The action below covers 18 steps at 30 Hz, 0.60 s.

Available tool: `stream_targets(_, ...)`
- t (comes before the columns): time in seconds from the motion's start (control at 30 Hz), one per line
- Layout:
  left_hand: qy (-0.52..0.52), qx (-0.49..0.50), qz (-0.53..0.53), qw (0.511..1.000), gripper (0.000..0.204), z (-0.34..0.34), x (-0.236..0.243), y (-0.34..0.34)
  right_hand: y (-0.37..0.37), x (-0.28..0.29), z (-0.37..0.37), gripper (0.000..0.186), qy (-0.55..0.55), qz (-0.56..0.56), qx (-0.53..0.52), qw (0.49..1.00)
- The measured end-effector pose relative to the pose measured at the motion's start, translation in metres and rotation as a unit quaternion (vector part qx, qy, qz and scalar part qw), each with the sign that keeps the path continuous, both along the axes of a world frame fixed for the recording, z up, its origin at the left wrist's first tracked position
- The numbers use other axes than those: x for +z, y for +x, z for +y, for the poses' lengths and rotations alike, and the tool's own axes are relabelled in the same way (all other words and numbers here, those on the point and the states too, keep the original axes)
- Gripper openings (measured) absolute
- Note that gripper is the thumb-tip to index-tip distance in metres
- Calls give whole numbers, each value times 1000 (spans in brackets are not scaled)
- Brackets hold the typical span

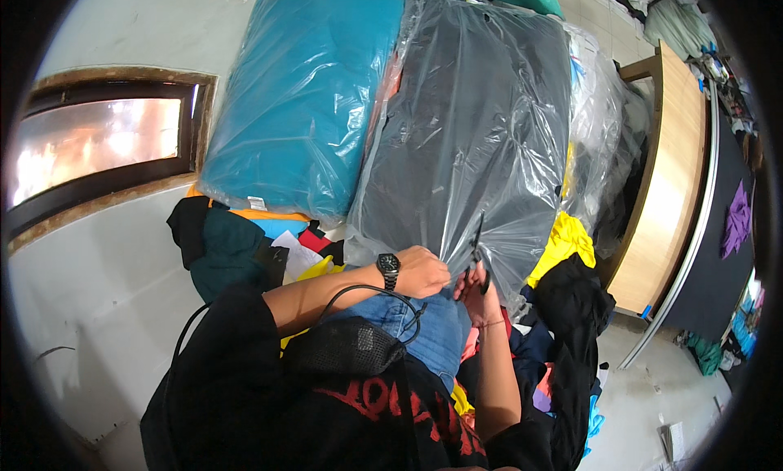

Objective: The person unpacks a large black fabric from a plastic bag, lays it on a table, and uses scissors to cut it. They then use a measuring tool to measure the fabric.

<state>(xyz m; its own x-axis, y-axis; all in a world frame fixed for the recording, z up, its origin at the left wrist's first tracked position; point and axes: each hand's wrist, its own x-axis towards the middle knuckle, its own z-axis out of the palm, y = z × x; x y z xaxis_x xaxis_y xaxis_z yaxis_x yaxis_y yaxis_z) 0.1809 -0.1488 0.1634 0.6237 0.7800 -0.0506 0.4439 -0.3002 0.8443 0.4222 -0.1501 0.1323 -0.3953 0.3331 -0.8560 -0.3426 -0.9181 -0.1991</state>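
Observation:
Dark grey fabric (465,104) lies in front of me inside a clear plastic bag (522,157), whose near end is gathered in creases toward my hands. My left hand (422,272), with a black watch on its wrist, is closed on the gathered plastic. Just to its right, my right hand (475,290) grips black scissors (476,247) by the handles, blades pointing away from me against the plastic. Whether the blades are in the plastic or only touching it, I cannot tell.
A teal fabric bundle (314,88) in clear plastic lies to the left. Colourful cloth pieces, among them yellow cloth (563,247) and black cloth (571,300), are heaped around my legs. A wooden table (665,177) stands at the right, a window (106,137) at the left.

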Motion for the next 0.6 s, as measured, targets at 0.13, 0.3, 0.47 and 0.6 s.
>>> stream_targets(0.13,-30,10,6,999,17,0,-4,-2,-8,-14,24,47,24,-23,39,999)
stream_targets(0.3,-35,-21,-24,999,14,-5,-7,-7,-11,-32,84,48,154,-148,139,967)
stream_targets(0.47,-65,-30,-32,997,12,-13,-11,-11,-34,-74,189,45,91,-78,86,989)
stream_targets(0.6,-130,-10,-58,990,10,-14,-27,-4,-65,-108,264,45,129,-107,193,967)
